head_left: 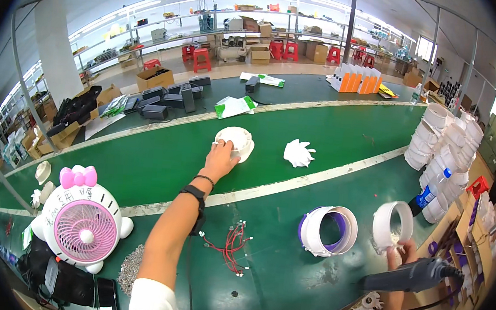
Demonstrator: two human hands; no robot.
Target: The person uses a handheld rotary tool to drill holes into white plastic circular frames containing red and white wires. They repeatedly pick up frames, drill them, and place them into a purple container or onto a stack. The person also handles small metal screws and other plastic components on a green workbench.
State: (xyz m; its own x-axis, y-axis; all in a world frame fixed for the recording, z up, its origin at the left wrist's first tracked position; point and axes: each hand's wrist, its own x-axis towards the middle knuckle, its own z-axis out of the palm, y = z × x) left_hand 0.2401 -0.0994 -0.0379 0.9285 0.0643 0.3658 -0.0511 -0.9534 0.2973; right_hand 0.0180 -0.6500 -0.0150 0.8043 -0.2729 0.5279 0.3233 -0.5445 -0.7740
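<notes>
Near edge, lower right: right hand (399, 255) grips the rim of a white ring housing (393, 225), fingers closed on its lower lip. A grey electric screwdriver (411, 275) lies across the wrist area; can't tell if the same hand also holds it. Just left of the ring, w/ a small gap, stands a white-and-purple ring housing (328, 230) on its side. Open green belt (284, 282) below and left of it, down to the near edge.

Centre-near: bundle of red wires (230, 248) lies loose on the belt, just right of the left forearm, not touching it. Heap of small screws (131, 267) near the elbow. Far left: pink-and-white cat-shaped desk fan (84, 223) w/ pink bow, well apart from both hands.

Mid: pale divider strip (292, 185) runs across the belt; left arm crosses over it. Left hand (220, 159) is stretched out, fingers spread over the near edge of a white round fan cover (235, 142), touching it, not visibly closed round it. White fan impeller (299, 153) lies near, to the right, clear gap between. Wide bare belt round both.

Right edge: stacks of white ring housings (445, 154), blue-capped bottle (432, 192) leaning by them.

Far: black boxes (164, 101) and cardboard boxes (155, 78) beyond the belt's far edge.
</notes>
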